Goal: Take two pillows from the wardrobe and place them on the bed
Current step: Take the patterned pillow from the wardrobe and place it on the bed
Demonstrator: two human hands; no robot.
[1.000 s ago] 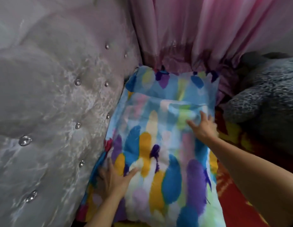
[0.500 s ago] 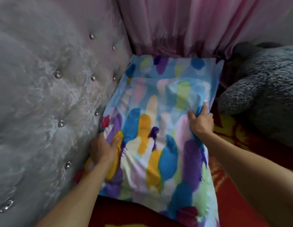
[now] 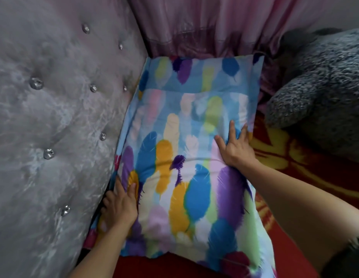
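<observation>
Lying against the headboard (image 3: 54, 117), the pillow (image 3: 190, 157) bears the flat, spread left hand (image 3: 118, 209) and right hand (image 3: 235, 147).

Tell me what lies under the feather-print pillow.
The pillow lies on a red and yellow bed cover, which shows at its right and near edges. What is directly beneath is covered; a second pillow cannot be confirmed.

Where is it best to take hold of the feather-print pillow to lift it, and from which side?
Probably the pillow at its two long edges. The right edge by the right hand is free; the left edge presses the tufted headboard, so the left hand must slide in from the near corner.
</observation>
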